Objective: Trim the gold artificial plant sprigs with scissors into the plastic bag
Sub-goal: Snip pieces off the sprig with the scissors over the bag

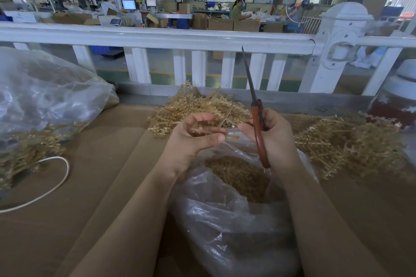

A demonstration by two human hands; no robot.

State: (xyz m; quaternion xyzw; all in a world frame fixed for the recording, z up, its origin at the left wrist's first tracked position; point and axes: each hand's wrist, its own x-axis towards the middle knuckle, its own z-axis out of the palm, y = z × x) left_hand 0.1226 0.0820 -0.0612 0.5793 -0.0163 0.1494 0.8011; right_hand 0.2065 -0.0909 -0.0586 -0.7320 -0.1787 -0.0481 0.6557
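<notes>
Gold sprig (203, 128) sits in my left hand (193, 139): fingers curled over it, thumb closing from below, so the piece is pinched above the mouth of the plastic bag (236, 220). Only a short pale length of it shows between finger and thumb; its full shape cannot be made out.

My right hand (273, 139) grips the scissors (258, 128) by their red-brown handles, fingers wrapped round one loop, the other loop hanging down past the palm. Blades closed together, pointing up and slightly left, tip standing in front of the white railing (157, 39). Blades are clear of the sprig.

Directly below both hands the bag lies open, clear plastic crumpled, with a mound of gold trimmings (238, 175) inside. The bag rests on the brown cardboard surface (101, 186) between my forearms.

Just beyond the hands lies a loose heap of gold sprigs (198, 105), against the base of the railing. A second, larger heap (351, 141) lies to the right, beside the bag. To the left, a further cluster (29, 148) spills from beneath a second clear bag (45, 87). A white cord (56, 184) curves across the cardboard near that cluster.

Beyond the railing: factory floor, cartons, workbenches, a seated person at distance.
</notes>
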